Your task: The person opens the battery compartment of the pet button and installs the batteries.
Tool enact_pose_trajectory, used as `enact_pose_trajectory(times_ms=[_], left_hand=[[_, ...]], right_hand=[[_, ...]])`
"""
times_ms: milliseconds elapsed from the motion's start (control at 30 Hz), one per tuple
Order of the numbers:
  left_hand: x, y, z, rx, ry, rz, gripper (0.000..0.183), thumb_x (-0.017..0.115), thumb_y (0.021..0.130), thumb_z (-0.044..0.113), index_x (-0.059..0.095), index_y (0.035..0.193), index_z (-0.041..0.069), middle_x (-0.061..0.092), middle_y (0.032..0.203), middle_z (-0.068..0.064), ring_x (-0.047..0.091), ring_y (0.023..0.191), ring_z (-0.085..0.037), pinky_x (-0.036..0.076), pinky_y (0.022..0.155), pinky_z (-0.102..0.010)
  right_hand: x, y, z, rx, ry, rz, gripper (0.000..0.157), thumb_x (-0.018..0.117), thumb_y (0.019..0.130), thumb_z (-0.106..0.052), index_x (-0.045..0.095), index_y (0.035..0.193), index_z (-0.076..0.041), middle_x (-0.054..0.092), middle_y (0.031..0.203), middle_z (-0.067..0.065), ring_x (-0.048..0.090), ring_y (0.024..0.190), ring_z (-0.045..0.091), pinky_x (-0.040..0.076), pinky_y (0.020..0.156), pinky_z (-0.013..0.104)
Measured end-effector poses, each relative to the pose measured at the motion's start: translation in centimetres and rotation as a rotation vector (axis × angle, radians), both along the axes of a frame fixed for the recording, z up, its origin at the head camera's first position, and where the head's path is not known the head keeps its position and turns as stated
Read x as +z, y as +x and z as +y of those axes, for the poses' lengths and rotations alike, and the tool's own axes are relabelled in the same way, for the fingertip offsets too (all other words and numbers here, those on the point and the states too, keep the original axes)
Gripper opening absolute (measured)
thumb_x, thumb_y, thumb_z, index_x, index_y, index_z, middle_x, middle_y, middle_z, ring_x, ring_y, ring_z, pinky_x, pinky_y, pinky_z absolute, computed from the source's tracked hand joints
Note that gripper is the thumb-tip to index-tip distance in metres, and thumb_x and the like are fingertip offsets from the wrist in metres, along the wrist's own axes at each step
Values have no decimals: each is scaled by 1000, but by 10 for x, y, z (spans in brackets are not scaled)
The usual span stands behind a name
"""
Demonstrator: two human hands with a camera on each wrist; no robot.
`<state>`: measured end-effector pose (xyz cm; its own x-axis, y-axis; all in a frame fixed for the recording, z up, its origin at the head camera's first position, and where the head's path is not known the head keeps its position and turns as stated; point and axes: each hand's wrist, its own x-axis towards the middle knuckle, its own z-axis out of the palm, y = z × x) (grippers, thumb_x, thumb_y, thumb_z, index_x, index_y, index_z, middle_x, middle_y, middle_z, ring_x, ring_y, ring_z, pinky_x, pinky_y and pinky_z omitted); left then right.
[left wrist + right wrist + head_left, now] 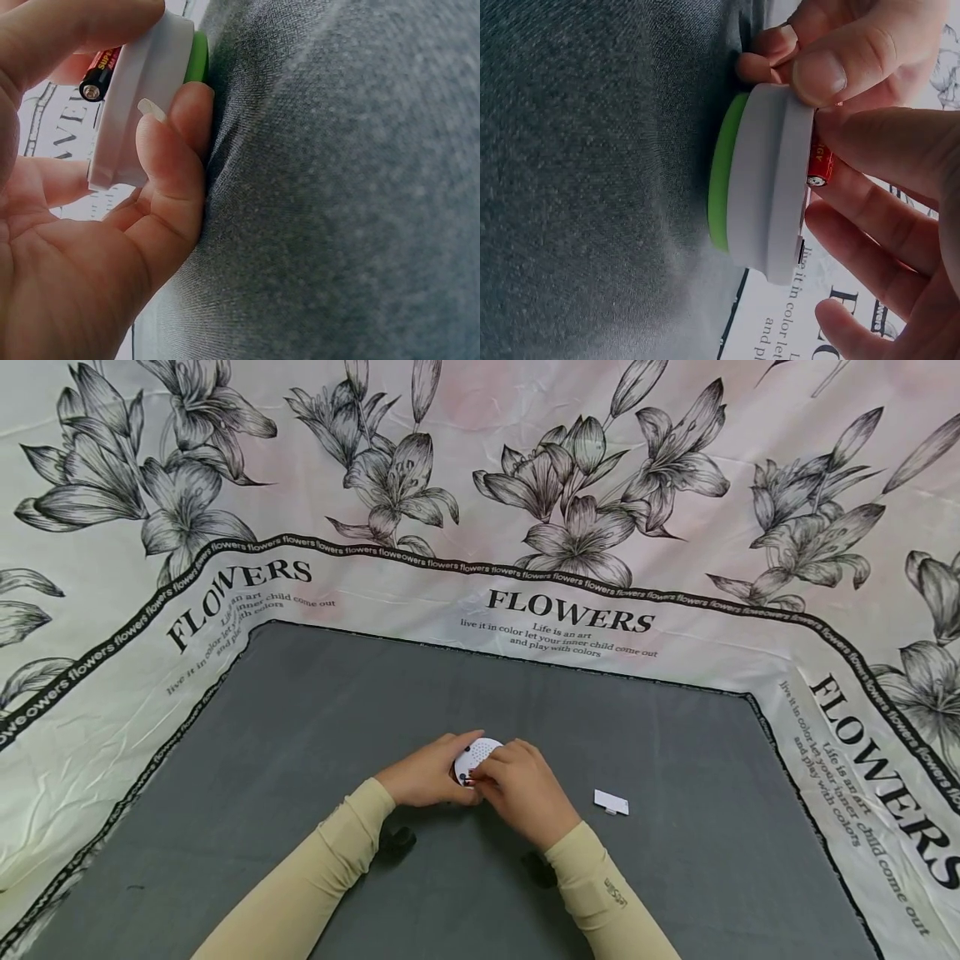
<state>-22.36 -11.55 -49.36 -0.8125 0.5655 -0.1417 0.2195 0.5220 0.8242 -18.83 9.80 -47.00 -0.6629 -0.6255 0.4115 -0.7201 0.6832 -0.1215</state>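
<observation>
My left hand (427, 772) holds a round white plastic device (477, 755) with a green base (727, 176), its fingers round the rim. In the wrist views the device stands close over the grey cloth, green side toward it. The perforated face shows in the head view. My right hand (528, 793) pinches a small red and black battery (820, 161) against the device's open back. In the left wrist view the battery's (99, 79) black end with a metal nub sticks out past the casing. My fingers hide the battery slot. A white rectangular battery cover (611, 802) lies to the right.
The grey cloth (360, 693) spreads under both hands, bordered by white fabric (570, 635) with flower prints and lettering. Dark objects (397, 843) show beneath the wrists. A tiny dark mark (135, 887) lies at lower left.
</observation>
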Motion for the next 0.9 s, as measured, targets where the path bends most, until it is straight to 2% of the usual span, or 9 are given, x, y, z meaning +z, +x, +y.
enact_pose_trajectory(times_ms=[300,500,567,767,900], left_hand=[[2,1,2,-4,-17,15,102,85,92,32,27,173,14,52,152,-14,57,106,-18,52,85,-32],[3,0,2,-1,-11,28,103,88,91,33,28,173,13,55,148,-14,59,104,-18,53,86,-34],[3,0,1,-2,-9,32,103,87,91,33,29,173,12,55,147,-14,59,103,-18,53,86,-34],[1,0,0,-10,-5,26,101,84,90,24,27,173,12,55,143,-15,58,98,-19,52,82,-32],[1,-1,2,-15,-13,20,104,84,90,22,24,174,12,55,144,-14,58,96,-18,52,79,-30]], right_hand=[[-6,-2,7,-2,-32,5,14,94,85,-13,85,95,-17,78,94,-4,70,92,19,56,101,44],[-5,-1,11,-70,-46,-19,10,92,88,-20,83,92,-20,73,92,-4,66,92,19,55,96,44],[-5,-1,8,-101,-63,-45,10,90,91,-23,81,91,-20,73,100,0,66,98,22,56,94,45],[-8,-1,-2,-158,-124,-130,18,86,95,-27,74,84,-19,68,140,18,63,132,38,58,100,52],[-8,-1,-6,-181,-143,-168,19,87,94,-25,74,83,-17,69,139,20,69,123,38,60,92,50]])
